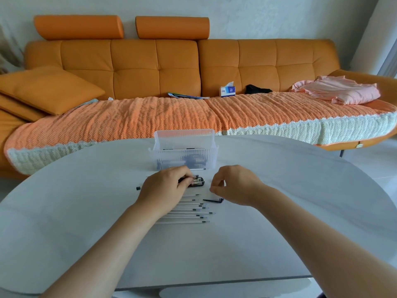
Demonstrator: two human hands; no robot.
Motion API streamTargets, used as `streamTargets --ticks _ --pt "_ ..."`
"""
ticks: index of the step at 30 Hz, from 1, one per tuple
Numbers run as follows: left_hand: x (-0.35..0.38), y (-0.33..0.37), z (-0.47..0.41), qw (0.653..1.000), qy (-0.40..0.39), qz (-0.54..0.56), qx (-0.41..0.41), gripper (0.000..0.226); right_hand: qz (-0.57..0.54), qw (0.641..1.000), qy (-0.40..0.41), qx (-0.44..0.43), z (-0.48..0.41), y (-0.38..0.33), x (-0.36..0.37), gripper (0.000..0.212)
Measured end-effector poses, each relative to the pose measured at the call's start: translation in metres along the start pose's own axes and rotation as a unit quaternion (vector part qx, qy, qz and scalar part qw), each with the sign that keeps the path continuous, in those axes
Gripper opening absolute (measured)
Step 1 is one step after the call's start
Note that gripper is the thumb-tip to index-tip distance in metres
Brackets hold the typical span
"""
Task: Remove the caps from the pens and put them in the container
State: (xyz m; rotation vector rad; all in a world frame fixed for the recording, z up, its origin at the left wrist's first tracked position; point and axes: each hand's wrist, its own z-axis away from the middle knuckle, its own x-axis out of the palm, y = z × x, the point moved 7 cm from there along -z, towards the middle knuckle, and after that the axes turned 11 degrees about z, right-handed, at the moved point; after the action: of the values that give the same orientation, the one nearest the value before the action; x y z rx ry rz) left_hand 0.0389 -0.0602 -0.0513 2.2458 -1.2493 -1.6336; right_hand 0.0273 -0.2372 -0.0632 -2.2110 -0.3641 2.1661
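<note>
My left hand (165,187) grips a pen by its barrel near the table's middle, and its black-and-clear capped end (196,182) sticks out to the right. My right hand (235,186) hovers just right of that cap with its fingers curled and thumb and forefinger pinched together. I see nothing between them. Under the hands, several uncapped white pens (187,212) lie in a row with their tips to the right. A dark capped piece (214,200) lies below my right hand. The clear container (211,153) stands just behind, with dark pieces inside.
A small black cap (138,187) lies alone on the white table (279,211), left of my left hand. An orange sofa (150,67) with a tissue box (227,90) and pink clothes (337,91) runs behind the table's far edge.
</note>
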Motion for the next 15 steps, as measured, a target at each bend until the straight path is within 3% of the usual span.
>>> streamTargets --ticks 9,15 --pt "0.009 0.000 0.003 0.999 -0.041 -0.013 0.004 0.012 -0.010 1.000 -0.029 0.003 -0.006 -0.002 0.008 0.002" --pt "0.011 -0.007 0.002 0.998 -0.059 0.012 -0.004 0.015 -0.068 0.997 -0.007 0.022 -0.011 0.014 -0.002 0.016"
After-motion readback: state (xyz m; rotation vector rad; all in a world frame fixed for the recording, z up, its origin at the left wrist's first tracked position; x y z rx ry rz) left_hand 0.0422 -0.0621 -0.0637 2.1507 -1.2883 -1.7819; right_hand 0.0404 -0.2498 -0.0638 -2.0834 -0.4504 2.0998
